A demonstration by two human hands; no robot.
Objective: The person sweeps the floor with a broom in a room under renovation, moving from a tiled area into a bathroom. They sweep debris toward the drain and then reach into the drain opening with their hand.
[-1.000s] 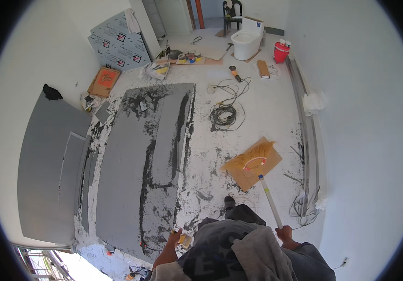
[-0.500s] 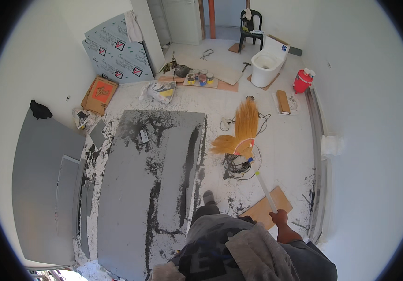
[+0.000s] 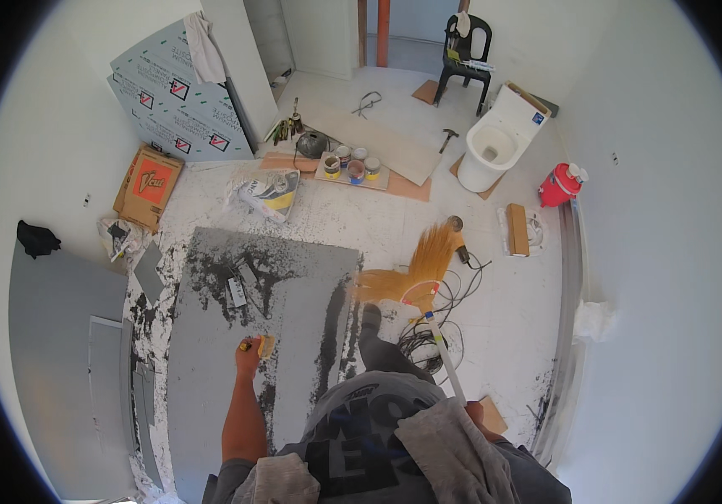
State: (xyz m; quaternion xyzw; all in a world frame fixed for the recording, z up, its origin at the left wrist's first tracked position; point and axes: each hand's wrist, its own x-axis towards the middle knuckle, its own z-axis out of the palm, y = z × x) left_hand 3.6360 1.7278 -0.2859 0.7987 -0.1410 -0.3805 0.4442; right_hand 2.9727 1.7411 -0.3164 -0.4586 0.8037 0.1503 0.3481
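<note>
Fan-shaped straw broom (image 3: pixel 422 291): just right of the grey sheet (image 3: pixel 210 386), its head spread in two tufts; the left tuft reaches the sheet's right edge, though I cannot tell whether it touches.
Right hand (image 3: pixel 474 412): closed around the upper part of the pale handle (image 3: pixel 446 357), right of the sheet; clothing hides some of the grip.
Left hand (image 3: pixel 247 359): fingers wrapped around a short brush, apparently a flat paintbrush (image 3: pixel 266 346), above the middle of the sheet.
Broom weight: probably light enough for one hand, with the wide head making the far end the heavier.
Straw: likely soft and springy, apt to splay or snag; a poor place to grip.
Handle: looks stiff and smooth, so perhaps a little slippery; best held on its upper length, well clear of the blue collar (image 3: pixel 428 316).
Sheet surface: flat on the floor, with dark patches thickest toward its far end.
Shoe (image 3: pixel 370 316): beside the sheet's right edge, just below the straw.
Cable coil (image 3: pixel 415 340): right of the sheet, partly behind the handle, so it could catch.
Angle grinder (image 3: pixel 463 254): farther right of the sheet, near the right tuft.
</note>
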